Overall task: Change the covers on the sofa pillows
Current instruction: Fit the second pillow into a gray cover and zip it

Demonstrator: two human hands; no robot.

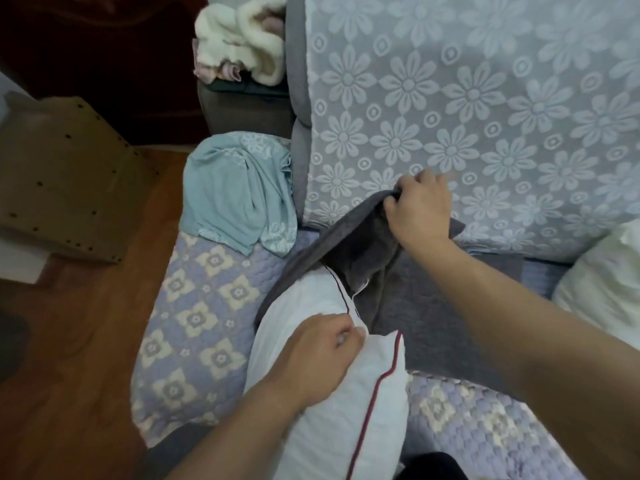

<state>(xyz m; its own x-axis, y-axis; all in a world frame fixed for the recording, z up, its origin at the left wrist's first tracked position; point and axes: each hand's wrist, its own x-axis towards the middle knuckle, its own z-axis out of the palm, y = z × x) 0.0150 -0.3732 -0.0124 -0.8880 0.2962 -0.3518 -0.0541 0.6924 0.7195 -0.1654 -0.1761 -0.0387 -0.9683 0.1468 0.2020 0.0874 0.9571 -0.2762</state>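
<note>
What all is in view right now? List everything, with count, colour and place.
pillow: 1, white with dark red piping, on the seat, far end inside the grey cover
grey cover: 1, dark grey, on the seat, around the pillow's far end
second pillow: 1, white, right edge of the seat
teal cloth: 1, pale teal with floral print, crumpled on the seat's left end
seat pad: 1, lilac with cream flowers, covering the seat
lace throw: 1, white floral, over the sofa back
fleece bundle: 1, cream and pink, upper left beside the sofa
floor: wood, brown, left
left hand: 1, grips the pillow
right hand: 1, pinches the cover's edge
</note>
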